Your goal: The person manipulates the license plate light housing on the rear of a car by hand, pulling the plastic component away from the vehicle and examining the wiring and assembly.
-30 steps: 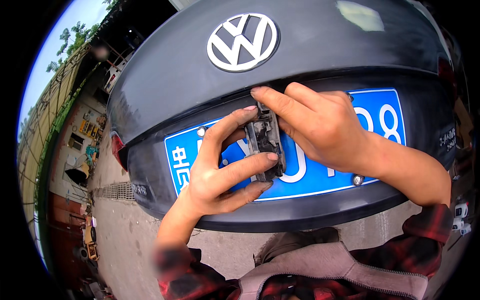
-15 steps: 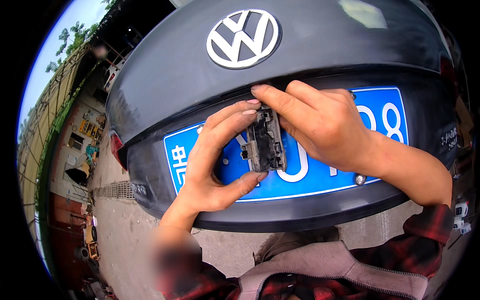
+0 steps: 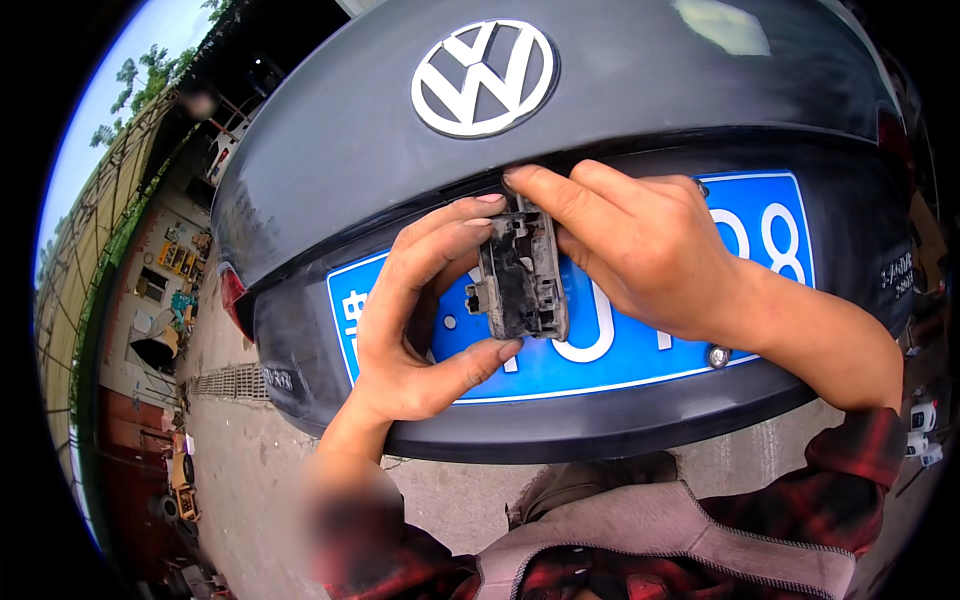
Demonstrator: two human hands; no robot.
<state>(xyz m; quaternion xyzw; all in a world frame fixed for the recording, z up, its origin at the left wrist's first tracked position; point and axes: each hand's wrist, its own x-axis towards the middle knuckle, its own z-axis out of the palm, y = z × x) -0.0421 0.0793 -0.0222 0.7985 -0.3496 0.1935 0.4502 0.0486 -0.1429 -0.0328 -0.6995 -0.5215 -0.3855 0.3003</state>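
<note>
A small black plastic housing (image 3: pixel 522 275), dirty and rectangular, with clips and tabs along its sides, is gripped in my left hand (image 3: pixel 405 310). The thumb presses its lower end, and the fingers curl over its upper end. My right hand (image 3: pixel 640 250) is closed just above and to the right of it. Its index fingertip lies at the dark recess (image 3: pixel 465 188) under the trunk lid's lip. A short narrow piece shows between that fingertip and the housing; what the right fingers pinch is mostly hidden. Behind the hands is a blue licence plate (image 3: pixel 765 235), partly covered.
The dark grey trunk lid (image 3: pixel 330 160) with a round emblem (image 3: pixel 485 78) fills the upper view. A bolt (image 3: pixel 719 355) sits on the plate's lower edge. The bumper-side edge (image 3: pixel 560 440) curves below. Concrete floor (image 3: pixel 250 450) and workshop clutter lie left; white bottles (image 3: pixel 922 430) stand right.
My left hand and the housing have shifted slightly left and up, and the housing's inner face shows more. The right hand has barely moved.
</note>
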